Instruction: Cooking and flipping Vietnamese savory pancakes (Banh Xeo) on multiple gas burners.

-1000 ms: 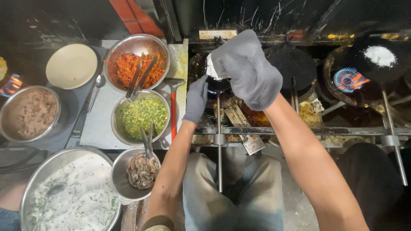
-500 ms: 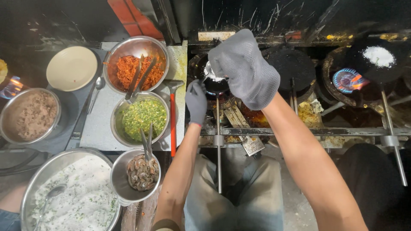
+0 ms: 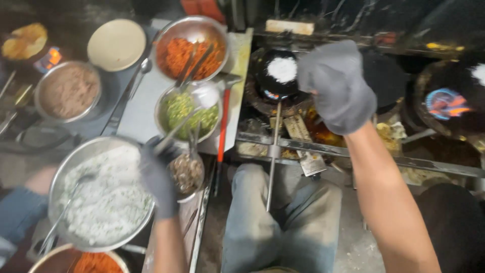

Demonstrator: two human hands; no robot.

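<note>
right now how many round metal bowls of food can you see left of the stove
6: shredded orange bowl at top, chopped green bowl below it, brown mince bowl far left, white rice bowl, small bowl beside it, orange-filled bowl cut off at bottom. More may lie off-frame.

Your left hand point(image 3: 157, 183) sat between the rice bowl point(image 3: 101, 194) on its left and the small bowl point(image 3: 188, 174) on its right, the chopped-greens bowl point(image 3: 188, 112) behind them, while your right hand point(image 3: 337, 86) hovered beside the pan point(image 3: 279, 73) on the burner.
</note>
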